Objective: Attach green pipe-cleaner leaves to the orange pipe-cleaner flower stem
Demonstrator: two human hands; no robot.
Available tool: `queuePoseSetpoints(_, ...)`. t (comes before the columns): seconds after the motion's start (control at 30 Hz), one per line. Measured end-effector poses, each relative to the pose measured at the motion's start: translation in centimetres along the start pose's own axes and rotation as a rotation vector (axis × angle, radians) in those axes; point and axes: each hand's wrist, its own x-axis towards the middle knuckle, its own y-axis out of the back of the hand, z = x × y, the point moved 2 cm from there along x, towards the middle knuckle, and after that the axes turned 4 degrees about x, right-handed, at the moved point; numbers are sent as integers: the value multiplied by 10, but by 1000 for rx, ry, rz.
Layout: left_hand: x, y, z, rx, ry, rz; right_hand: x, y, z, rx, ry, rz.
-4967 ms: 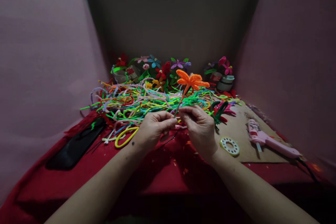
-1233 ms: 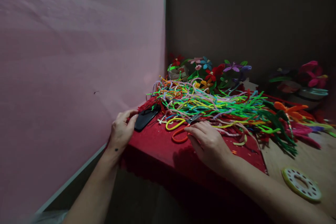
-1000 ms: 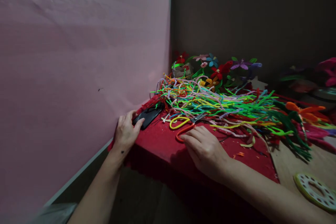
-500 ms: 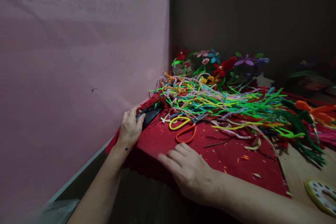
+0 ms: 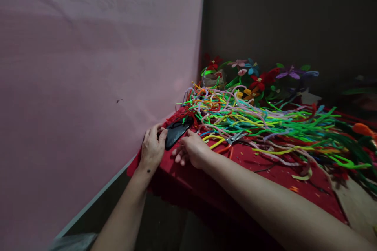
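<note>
At the near left corner of the red cloth, a flat, glossy black smartphone [image 5: 177, 133] lies partly under some red and green pipe cleaners. My left hand [image 5: 153, 145] grips its left end, with the thumb at the edge and the other fingers partly hidden on the wall side. Just right of the phone, my right hand [image 5: 191, 151] hovers over the cloth, palm turned left, its fingers loosely bent and apart with nothing in them. Scissors [image 5: 234, 138] with one yellow and one red handle lie behind my right wrist, which covers part of the handles.
A big heap of colourful pipe cleaners [image 5: 265, 119] spreads across the back of the red cloth [image 5: 250, 188], where small scraps are scattered. Pipe-cleaner flowers [image 5: 259, 80] stand behind it. A pink wall panel [image 5: 103, 66] borders the left side. A wooden surface [image 5: 357, 200] shows at right.
My right hand has moved forward and left from the cloth's front edge to beside the phone, and its fingers have turned. My left hand stays at the phone. The view has shifted left.
</note>
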Motion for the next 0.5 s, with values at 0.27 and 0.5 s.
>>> queuePoseSetpoints(0.27, -1, -1, -2, -73, -10, 19, 2, -4, 1, 139, 4, 48)
queuePoseSetpoints(0.5, -2, -1, -4, -95, -10, 16, -3, -6, 7, 304, 39, 55)
